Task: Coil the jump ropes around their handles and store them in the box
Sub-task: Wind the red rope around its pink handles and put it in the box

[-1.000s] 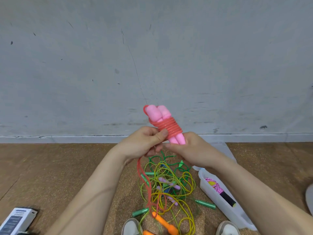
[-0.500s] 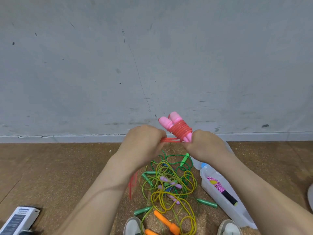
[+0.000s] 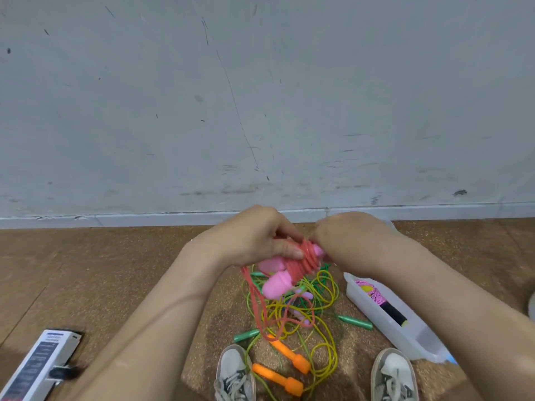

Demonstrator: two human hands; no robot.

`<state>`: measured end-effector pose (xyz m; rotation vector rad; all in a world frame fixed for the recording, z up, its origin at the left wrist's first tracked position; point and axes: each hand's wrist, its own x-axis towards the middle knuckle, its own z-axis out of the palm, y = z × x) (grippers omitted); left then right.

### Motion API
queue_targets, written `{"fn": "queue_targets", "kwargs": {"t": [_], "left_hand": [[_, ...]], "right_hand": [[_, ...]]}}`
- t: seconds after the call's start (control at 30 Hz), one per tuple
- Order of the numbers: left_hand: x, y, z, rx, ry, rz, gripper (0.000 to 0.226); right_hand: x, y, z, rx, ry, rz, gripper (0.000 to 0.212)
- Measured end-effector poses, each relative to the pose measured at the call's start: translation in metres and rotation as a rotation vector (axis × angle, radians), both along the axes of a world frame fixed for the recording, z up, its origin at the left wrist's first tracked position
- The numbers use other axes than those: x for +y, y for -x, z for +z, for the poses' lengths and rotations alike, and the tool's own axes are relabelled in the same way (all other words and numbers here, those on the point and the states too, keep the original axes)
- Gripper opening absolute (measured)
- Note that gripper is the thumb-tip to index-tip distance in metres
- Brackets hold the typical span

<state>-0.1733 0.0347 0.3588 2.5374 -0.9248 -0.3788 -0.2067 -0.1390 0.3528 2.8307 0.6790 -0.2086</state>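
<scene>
Held above the floor pile (image 3: 292,312) near the box (image 3: 419,342), the pink jump rope (image 3: 276,283) is clamped by left hand (image 3: 254,238) and right hand (image 3: 344,238); a slack grip could unwind coils, or its tail (image 3: 254,302) snag that pile.

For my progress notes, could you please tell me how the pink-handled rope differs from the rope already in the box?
The pink-handled rope is gripped by the left hand and right hand; the boxed rope lies in the box. The pink-handled rope trails loose red cord onto the pile; the boxed rope looks fully wound. Both have cord coiled around their handles.
</scene>
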Motion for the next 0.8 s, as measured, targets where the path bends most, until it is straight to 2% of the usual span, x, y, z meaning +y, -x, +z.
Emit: {"fn": "queue_targets", "kwargs": {"t": [0.07, 0.17, 0.33, 0.4, 0.53, 0.6, 0.67, 0.7, 0.8], "left_hand": [[0.001, -0.001, 0.0, 0.075, 0.06, -0.022, 0.026], [0.004, 0.001, 0.005, 0.222, 0.165, 0.013, 0.018], [0.0, 0.002, -0.001, 0.209, 0.202, 0.041, 0.014], [0.001, 0.002, -0.002, 0.323, 0.317, 0.068, 0.011], [0.011, -0.001, -0.007, 0.741, 0.595, 0.013, 0.019], [0.011, -0.004, -0.015, 0.886, 0.738, 0.12, 0.017], [0.008, -0.007, -0.027, 0.874, 0.79, 0.311, 0.016], [0.006, -0.007, -0.031, 0.778, 0.738, 0.352, 0.021], [-0.001, -0.005, -0.035, 0.612, 0.683, 0.287, 0.029]], "right_hand": [[-0.003, 0.0, 0.001, 0.01, -0.026, 0.064, 0.006], [-0.003, 0.002, 0.003, 0.045, -0.048, 0.102, 0.002], [-0.003, 0.006, 0.008, 0.109, -0.024, 0.131, 0.012], [-0.006, 0.005, 0.011, 0.19, -0.106, 0.146, 0.006], [-0.011, 0.001, 0.006, 0.392, -0.538, 0.2, 0.013], [-0.012, 0.0, 0.002, 0.472, -0.76, 0.149, 0.014], [-0.014, 0.0, 0.002, 0.549, -0.988, 0.049, 0.012], [-0.014, -0.001, 0.003, 0.567, -1.117, 0.001, 0.009], [-0.015, -0.007, 0.006, 0.507, -1.434, -0.225, 0.014]]}}
